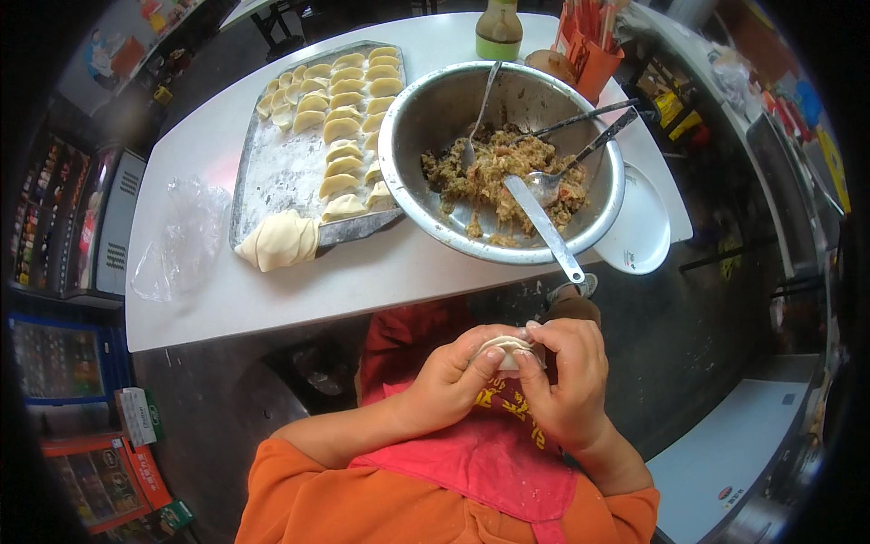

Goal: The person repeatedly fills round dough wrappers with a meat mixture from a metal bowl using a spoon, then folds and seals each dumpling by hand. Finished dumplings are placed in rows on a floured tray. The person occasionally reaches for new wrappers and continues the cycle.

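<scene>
Above my lap, a folded dumpling [511, 353] is pinched between my left hand [457, 377] and my right hand [569, 377]. Both thumbs press its near side, and the fingers curl around its ends. Beyond my hands, a steel bowl [408, 204] of minced filling [503, 170] sits at the table's edge. A flat metal spatula [544, 228], two spoons and a dark stick rest in it. To its left, a floured metal tray [275, 177] carries rows of folded dumplings [342, 129]. A stack of dough wrappers [282, 239] lies over the tray's near left corner.
The white table [353, 292] spans the area before me. A crumpled plastic bag [183, 234] lies on its left. A white plate [635, 224] sits partly under the bowl at right. Behind stand a green-bottomed bottle [499, 30] and an orange chopstick holder [595, 68].
</scene>
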### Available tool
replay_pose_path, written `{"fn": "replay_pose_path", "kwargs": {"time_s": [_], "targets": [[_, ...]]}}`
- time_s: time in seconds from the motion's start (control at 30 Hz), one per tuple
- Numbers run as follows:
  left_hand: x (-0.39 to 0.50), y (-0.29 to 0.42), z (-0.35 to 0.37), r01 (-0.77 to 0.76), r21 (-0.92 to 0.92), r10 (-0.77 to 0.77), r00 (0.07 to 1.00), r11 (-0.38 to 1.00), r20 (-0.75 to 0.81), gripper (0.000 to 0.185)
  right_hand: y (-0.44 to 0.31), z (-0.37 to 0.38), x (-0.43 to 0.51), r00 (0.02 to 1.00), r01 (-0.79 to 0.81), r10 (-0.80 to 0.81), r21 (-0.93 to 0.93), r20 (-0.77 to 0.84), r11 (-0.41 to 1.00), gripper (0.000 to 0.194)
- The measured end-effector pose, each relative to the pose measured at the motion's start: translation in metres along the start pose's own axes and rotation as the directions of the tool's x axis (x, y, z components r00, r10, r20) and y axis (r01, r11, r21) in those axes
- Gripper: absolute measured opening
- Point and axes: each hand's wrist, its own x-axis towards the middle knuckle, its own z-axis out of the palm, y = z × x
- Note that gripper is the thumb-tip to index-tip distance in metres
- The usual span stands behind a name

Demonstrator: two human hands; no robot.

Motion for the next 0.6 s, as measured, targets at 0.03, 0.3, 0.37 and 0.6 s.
{"fn": "replay_pose_path", "kwargs": {"time_s": [0.03,0.3,0.37,0.6], "targets": [[0.0,-0.001,0.002,-0.048,0.058,0.05,0.998,0.997,-0.034,0.032,-0.002,0.002,-0.001,1.0,-0.017,0.017,0.0,-0.014,1.0,0.037],[0.0,-0.01,-0.001,-0.144,0.125,0.152,0.987,0.982,-0.06,0.032,0.001,0.008,-0.009,0.996,-0.08,0.081,0.057,-0.029,0.995,0.035],[0.0,-0.015,-0.003,-0.159,0.109,0.167,0.984,0.981,-0.064,0.033,-0.002,0.01,-0.006,0.996,-0.084,0.086,0.08,-0.032,0.993,0.035],[-0.001,-0.019,-0.007,-0.11,0.094,0.115,0.992,0.989,-0.044,0.035,0.006,0.013,-0.008,0.998,-0.051,0.054,0.086,-0.036,0.995,0.022]]}}
